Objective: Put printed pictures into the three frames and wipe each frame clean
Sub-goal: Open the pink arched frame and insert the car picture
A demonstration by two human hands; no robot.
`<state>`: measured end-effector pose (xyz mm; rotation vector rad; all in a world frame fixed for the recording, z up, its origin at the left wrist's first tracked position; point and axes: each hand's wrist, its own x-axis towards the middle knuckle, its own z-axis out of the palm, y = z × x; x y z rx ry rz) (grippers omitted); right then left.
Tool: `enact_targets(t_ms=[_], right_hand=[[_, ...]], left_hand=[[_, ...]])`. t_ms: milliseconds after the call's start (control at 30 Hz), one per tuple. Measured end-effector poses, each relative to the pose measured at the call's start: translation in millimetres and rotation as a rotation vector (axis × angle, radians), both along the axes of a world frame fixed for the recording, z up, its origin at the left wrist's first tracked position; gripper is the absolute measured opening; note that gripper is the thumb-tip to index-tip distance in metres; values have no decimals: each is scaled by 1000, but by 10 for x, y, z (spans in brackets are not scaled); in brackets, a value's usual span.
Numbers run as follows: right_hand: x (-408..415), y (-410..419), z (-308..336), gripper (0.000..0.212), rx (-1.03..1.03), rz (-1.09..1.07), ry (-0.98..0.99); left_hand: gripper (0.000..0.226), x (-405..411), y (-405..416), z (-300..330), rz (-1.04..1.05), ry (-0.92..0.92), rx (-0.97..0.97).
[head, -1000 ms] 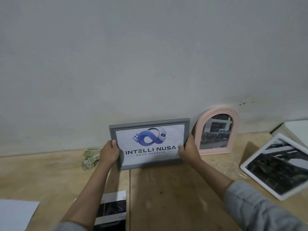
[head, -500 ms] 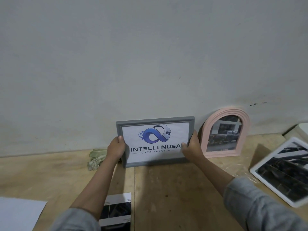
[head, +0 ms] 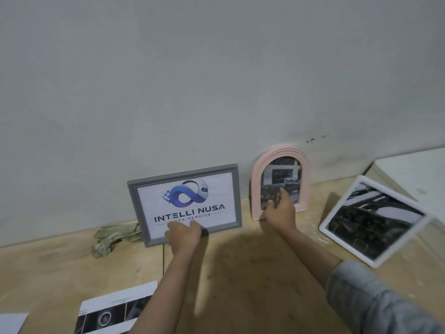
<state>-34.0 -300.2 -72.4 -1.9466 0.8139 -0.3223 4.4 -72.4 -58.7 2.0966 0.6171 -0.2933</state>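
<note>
Grey frame: the grey rectangular picture frame [head: 185, 204] holding the "INTELLI NUSA" logo print stands upright on its long edge, long axis running left to right, face turned toward the camera, back leaning on the wall.
Left hand: the left hand [head: 184, 235] rests at the grey frame's bottom edge, fingers loosely extended, gripping nothing.
Right hand: the right hand [head: 280, 207] reaches to the pink frame, fingers spread and touching its front.
Pink frame: the pink arched picture frame [head: 280, 182] stands upright just right of the grey frame, arch pointing up.
White frame: the white rectangular frame [head: 370, 220], further right, tilts back against a white box [head: 414, 172].
Cloth: a crumpled pale green cloth [head: 115, 236] lies just left of the grey frame.
Prints: a printed sheet of dark pictures [head: 115, 312] lies flat, nearer the camera than the grey frame.
Surface: a light wooden tabletop [head: 252, 273].
Room: a plain grey-white wall [head: 216, 80] behind the grey frame.
</note>
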Motion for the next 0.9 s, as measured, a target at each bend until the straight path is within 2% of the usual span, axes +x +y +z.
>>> enact_targets(t_ms=[167, 233, 400, 533, 600, 667, 767, 833, 900], right_hand=[[-149, -643, 0, 45, -66, -42, -14], [-145, -884, 14, 53, -67, -33, 5], [-1, -1401, 50, 66, -58, 9, 40], [145, -1648, 65, 66, 2, 75, 38], [213, -1693, 70, 62, 15, 121, 34], [275, -1705, 71, 51, 19, 187, 27], [324, -1702, 31, 36, -77, 262, -5], [305, -1704, 21, 33, -148, 271, -41], [236, -1695, 12, 31, -208, 272, -87]], left_hand=[[49, -67, -852, 95, -109, -95, -94], [60, -56, -1189, 139, -179, -114, -141], [55, 6, -1835, 321, -280, -192, -175], [37, 130, -2065, 395, -279, -253, -160], [34, 189, -2117, 425, -290, -280, -125], [42, 227, -2159, 462, -294, -271, -100], [44, 265, -2174, 477, -288, -254, -85], [40, 285, -2158, 429, -284, -269, -82], [46, 282, -2111, 381, -279, -272, -84]])
